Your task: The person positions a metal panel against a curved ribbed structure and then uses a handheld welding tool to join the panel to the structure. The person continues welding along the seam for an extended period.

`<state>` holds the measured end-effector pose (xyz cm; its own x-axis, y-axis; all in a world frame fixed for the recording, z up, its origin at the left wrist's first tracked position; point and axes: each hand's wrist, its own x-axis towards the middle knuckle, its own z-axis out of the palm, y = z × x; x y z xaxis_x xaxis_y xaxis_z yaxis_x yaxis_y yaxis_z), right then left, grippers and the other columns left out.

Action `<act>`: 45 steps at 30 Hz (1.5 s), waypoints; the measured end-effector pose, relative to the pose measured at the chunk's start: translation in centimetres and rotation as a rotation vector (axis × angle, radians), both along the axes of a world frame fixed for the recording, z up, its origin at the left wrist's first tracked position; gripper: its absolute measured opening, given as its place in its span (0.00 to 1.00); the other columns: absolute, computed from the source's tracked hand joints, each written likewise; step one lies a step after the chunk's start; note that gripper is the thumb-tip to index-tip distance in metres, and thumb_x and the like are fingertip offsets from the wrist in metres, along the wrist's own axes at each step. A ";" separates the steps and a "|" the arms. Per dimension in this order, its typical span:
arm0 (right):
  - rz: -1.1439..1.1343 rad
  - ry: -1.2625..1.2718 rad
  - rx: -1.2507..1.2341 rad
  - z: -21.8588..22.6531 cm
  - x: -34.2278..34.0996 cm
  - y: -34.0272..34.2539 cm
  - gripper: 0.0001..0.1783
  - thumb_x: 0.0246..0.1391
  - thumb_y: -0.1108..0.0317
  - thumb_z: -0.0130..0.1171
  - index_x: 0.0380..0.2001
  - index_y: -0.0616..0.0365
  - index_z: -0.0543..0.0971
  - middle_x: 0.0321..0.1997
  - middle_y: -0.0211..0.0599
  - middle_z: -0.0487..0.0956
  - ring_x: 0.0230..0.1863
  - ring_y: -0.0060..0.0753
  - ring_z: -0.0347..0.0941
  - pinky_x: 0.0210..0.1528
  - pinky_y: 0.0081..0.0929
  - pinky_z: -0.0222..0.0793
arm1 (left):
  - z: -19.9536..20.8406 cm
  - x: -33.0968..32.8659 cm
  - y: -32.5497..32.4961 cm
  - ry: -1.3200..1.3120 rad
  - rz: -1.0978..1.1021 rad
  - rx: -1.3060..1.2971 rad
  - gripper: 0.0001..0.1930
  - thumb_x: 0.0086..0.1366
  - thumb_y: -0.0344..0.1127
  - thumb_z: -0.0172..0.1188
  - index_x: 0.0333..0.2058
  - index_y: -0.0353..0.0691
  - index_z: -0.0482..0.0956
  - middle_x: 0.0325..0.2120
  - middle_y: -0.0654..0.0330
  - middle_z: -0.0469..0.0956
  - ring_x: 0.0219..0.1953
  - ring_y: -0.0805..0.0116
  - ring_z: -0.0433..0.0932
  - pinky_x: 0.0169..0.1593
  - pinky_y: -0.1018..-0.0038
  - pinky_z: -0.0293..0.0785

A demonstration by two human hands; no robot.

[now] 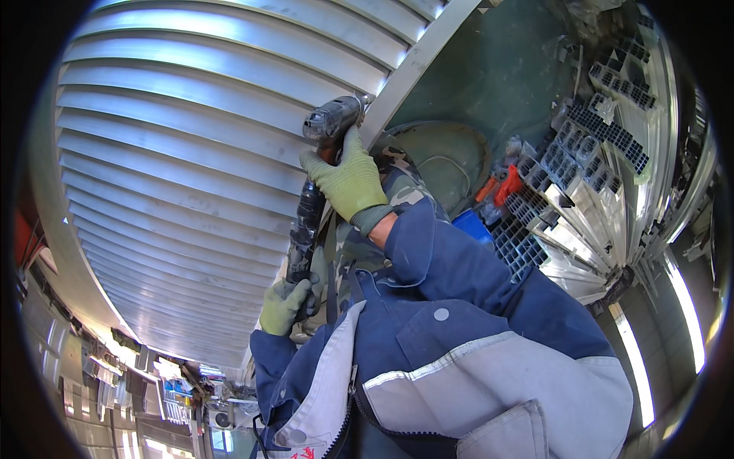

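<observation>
My right hand [352,180], in a yellow-green knit glove, is closed round the grip of a black, worn power drill [330,121]. The drill's front end meets the pale metal frame rail [419,63] at the edge of a large slatted metal panel [191,145]. Below that hand runs a black, tape-wrapped shaft [304,229]; whether it is one piece with the drill I cannot tell. My left hand [283,307], gloved alike, is closed at the shaft's lower end, close to my body. My palms hide both grips in part.
To the right lie stacked metal profiles [604,229] and dark gridded pieces [608,130], with an orange-red tool [506,186] and a blue box [472,226] near my knee. Green floor [482,69] shows beyond the rail. A cluttered workshop area [183,390] lies at lower left.
</observation>
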<state>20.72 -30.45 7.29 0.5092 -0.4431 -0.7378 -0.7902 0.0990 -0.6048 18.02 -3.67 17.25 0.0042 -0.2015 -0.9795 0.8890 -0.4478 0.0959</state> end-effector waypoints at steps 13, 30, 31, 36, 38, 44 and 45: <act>0.048 0.019 -0.036 -1.5 -0.5 1.8 0.48 0.59 0.47 0.75 0.69 0.69 0.68 0.53 0.60 0.86 0.54 0.62 0.85 0.57 0.46 0.80 | -1.4 -1.6 2.3 -0.005 0.003 0.033 0.23 0.77 0.48 0.68 0.57 0.33 0.86 0.24 0.63 0.80 0.22 0.74 0.76 0.27 0.74 0.72; 0.051 0.071 0.050 -2.4 -0.4 1.1 0.50 0.57 0.47 0.75 0.69 0.71 0.66 0.59 0.65 0.83 0.61 0.67 0.82 0.62 0.51 0.78 | -1.9 -1.6 1.9 -0.007 -0.002 0.025 0.25 0.76 0.52 0.69 0.56 0.34 0.87 0.24 0.64 0.80 0.20 0.75 0.76 0.24 0.75 0.71; 0.061 0.069 0.022 -2.6 -0.5 1.2 0.50 0.57 0.47 0.75 0.70 0.71 0.66 0.59 0.65 0.83 0.61 0.67 0.81 0.63 0.50 0.78 | -1.9 -1.6 2.0 -0.011 -0.009 0.024 0.25 0.76 0.52 0.69 0.56 0.34 0.87 0.24 0.64 0.80 0.20 0.75 0.76 0.24 0.75 0.71; 0.063 0.034 -0.089 -3.5 -1.0 1.9 0.41 0.59 0.50 0.77 0.64 0.66 0.72 0.44 0.49 0.89 0.45 0.48 0.88 0.51 0.41 0.83 | -1.8 -1.6 1.9 -0.008 -0.015 0.036 0.23 0.77 0.51 0.68 0.56 0.35 0.87 0.23 0.64 0.80 0.20 0.76 0.75 0.24 0.75 0.71; 0.051 0.037 -0.070 -4.1 -1.3 2.1 0.40 0.59 0.50 0.77 0.64 0.66 0.73 0.44 0.47 0.88 0.44 0.46 0.88 0.50 0.40 0.83 | -1.7 -1.5 1.8 -0.004 -0.014 0.038 0.23 0.77 0.50 0.68 0.56 0.35 0.88 0.23 0.65 0.79 0.20 0.76 0.75 0.24 0.75 0.71; 0.068 0.052 -0.025 -3.6 -1.1 1.9 0.46 0.60 0.48 0.76 0.68 0.69 0.69 0.51 0.55 0.87 0.52 0.54 0.85 0.56 0.44 0.81 | -1.5 -1.4 1.7 -0.009 -0.047 0.055 0.22 0.77 0.48 0.67 0.56 0.36 0.88 0.24 0.65 0.80 0.20 0.76 0.75 0.24 0.75 0.70; 0.073 0.047 -0.061 -3.8 -1.2 2.0 0.44 0.61 0.48 0.76 0.67 0.68 0.71 0.46 0.50 0.88 0.47 0.48 0.88 0.53 0.41 0.83 | -1.5 -1.4 1.7 -0.007 -0.045 0.058 0.21 0.77 0.48 0.67 0.56 0.36 0.88 0.24 0.65 0.80 0.20 0.76 0.75 0.24 0.75 0.70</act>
